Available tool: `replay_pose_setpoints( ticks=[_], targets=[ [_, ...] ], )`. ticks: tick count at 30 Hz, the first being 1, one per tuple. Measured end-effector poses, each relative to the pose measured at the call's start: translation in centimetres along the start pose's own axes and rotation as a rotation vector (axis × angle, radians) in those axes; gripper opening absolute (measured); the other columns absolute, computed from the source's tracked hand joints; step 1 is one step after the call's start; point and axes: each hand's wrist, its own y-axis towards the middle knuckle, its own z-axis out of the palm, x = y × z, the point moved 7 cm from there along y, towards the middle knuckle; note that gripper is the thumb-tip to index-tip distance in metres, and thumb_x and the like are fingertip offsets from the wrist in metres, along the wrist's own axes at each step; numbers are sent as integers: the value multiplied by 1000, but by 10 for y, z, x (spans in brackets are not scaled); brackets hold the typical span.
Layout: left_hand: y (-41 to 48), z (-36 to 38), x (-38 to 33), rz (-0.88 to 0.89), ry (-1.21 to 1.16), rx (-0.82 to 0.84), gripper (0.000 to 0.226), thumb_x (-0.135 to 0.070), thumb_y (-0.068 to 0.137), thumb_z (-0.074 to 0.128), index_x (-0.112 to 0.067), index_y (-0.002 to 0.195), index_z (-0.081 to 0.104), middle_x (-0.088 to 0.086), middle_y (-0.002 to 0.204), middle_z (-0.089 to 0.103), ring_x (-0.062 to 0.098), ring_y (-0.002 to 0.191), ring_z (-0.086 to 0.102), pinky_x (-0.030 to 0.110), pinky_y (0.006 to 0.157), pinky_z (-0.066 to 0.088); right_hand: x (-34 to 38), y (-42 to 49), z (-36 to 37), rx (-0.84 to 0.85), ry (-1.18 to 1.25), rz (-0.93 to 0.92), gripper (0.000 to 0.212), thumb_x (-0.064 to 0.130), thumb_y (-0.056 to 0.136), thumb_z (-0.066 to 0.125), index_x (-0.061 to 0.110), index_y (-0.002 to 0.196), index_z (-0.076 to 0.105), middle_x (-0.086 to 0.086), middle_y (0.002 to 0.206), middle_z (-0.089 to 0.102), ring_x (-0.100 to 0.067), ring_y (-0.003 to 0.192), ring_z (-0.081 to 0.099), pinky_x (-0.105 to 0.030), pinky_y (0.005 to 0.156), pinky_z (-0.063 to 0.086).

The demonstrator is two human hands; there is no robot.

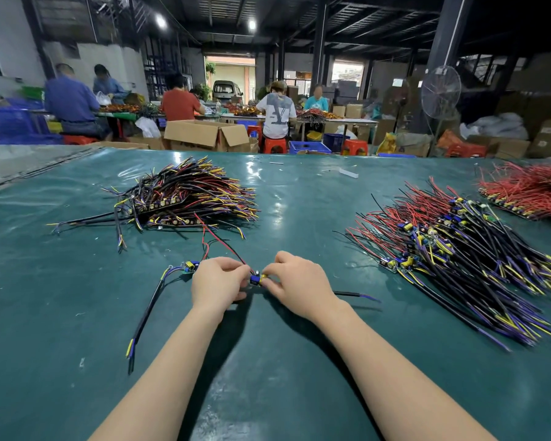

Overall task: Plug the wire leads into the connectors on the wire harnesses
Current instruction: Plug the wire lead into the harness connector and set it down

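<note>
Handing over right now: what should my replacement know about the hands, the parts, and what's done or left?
Left hand pinches a red lead at the small board. Right hand pinches that board; its black cable trails right.
A second harness lies beside the left hand. Mixed pile back left, harness pile at right, red lead pile far right.
Done: cannot tell if this lead is seated.
Left: seat it, then continue with the right pile, likely.

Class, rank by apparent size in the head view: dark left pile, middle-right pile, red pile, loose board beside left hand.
1. middle-right pile
2. dark left pile
3. red pile, cut off by the frame, so unsure
4. loose board
</note>
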Motion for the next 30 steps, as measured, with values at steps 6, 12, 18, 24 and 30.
replay_pose_setpoints(
  ticks=[6,12,18,24,30],
  targets=[
    [2,0,4,-18,111,11,14,-1,74,58,-9,77,69,0,57,61,5,35,51,26,47,50,-10,5,12,67,7,125,29,27,95,44,6,104,62,-13,107,54,-32,102,53,-34,77,41],
    [1,-15,-8,104,265,-86,18,-5,77,56,-20,78,66,0,80,68,23,76,65,31,75,53,-109,-24,-17,-36,-137,691,28,13,92,44,8,117,57,-13,121,56,-32,114,55,-36,89,46],
    [1,-35,-18,224,619,-271,22,-14,80,56,-24,94,69,2,111,64,26,119,39,34,86,33,-166,-56,-30,-141,-179,969,31,12,90,44,13,119,55,-9,128,52,-28,120,45,-38,96,34],
    [9,-54,7,-90,967,-235,39,-20,85,49,-19,123,48,13,135,42,31,127,33,39,102,26,-163,-54,-40,-347,-62,914,26,4,84,50,14,108,54,-12,118,56,-31,112,50,-38,90,33],
    [7,-26,-6,200,684,-60,27,-13,82,59,-24,105,65,0,110,68,24,107,57,27,81,39,-78,-7,-15,-180,323,495,18,13,84,56,11,98,67,-11,106,62,-27,101,56,-30,82,41]
  ],
)
